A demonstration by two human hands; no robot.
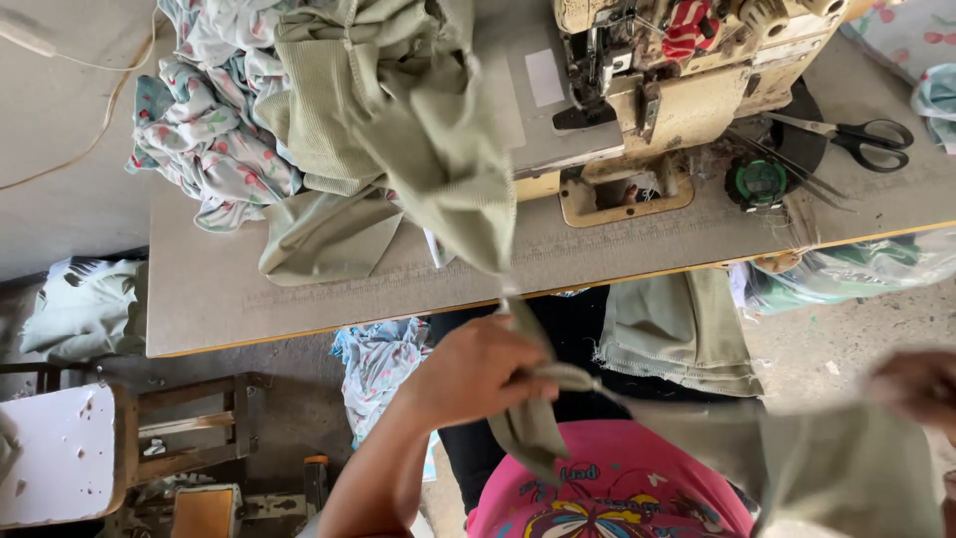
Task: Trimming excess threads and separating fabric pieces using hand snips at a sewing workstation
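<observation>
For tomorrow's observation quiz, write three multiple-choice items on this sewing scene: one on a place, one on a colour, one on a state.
1. Where do the scissors lie?
A. on the floor
B. on the table, right of the sewing machine
C. on the chair

2. What colour is the cloth in the hands?
A. pale green
B. red
C. black

3. What is the left hand doing?
A. lying flat
B. closed on the cloth
C. holding scissors

Answers: 1 B, black handles rest beside the machine; 2 A, the held fabric is pale green; 3 B, fingers wrap the bunched strip. The right hand is blurred.
</observation>
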